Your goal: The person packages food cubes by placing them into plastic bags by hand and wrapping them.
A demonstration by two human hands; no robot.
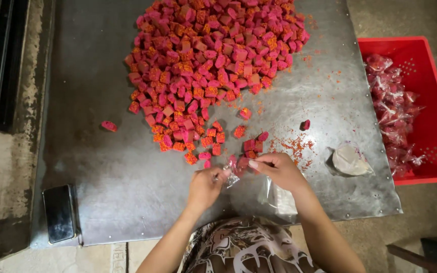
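Wrapper between my two hands, sweets just beyond them.

My left hand (206,186) pinches one end of a small clear wrapper (231,174) and my right hand (278,169) pinches the other, so it stretches left to right near the metal table's (117,167) front edge. The pile of pink-orange cubes (213,60) lies toward the far edge, loose ones nearest my right fingertips.

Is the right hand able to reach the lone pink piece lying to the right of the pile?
Probably yes. The right hand is near the lone pink piece, with only bare metal table and orange crumbs between them.
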